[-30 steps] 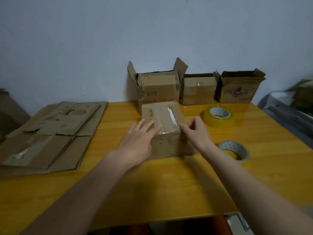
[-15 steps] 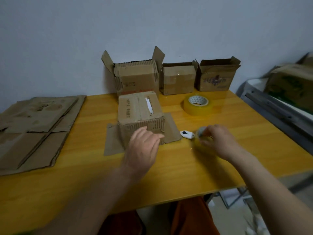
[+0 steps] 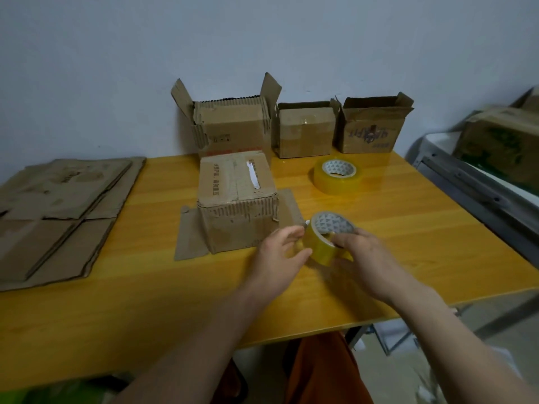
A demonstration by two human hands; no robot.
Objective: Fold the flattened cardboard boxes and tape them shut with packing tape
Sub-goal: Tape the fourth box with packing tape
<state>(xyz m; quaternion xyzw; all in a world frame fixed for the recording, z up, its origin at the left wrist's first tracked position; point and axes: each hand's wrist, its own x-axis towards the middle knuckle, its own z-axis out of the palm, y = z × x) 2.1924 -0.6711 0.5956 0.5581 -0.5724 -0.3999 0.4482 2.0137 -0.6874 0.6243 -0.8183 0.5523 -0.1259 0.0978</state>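
A folded cardboard box (image 3: pixel 237 199) stands mid-table with its top flaps closed and its side flaps spread flat on the wood. Just right of it, above the table, my right hand (image 3: pixel 360 258) grips a roll of yellow packing tape (image 3: pixel 326 237), a finger hooked into its core. My left hand (image 3: pixel 280 258) touches the roll's left side with thumb and fingers. A second, larger tape roll (image 3: pixel 338 176) lies flat further back. Flattened boxes (image 3: pixel 55 214) are piled at the table's left end.
Three assembled boxes, the largest (image 3: pixel 230 126), a middle one (image 3: pixel 304 131) and a right one (image 3: pixel 372 126), line the wall with tops open. The yellow wooden table (image 3: pixel 145 301) ends at the right beside a grey metal frame (image 3: pixel 478 191) carrying another carton (image 3: pixel 501 144).
Both hands left the box top. The right hand picked the tape roll up off the table and brought it toward the box; the left hand came over to meet it.
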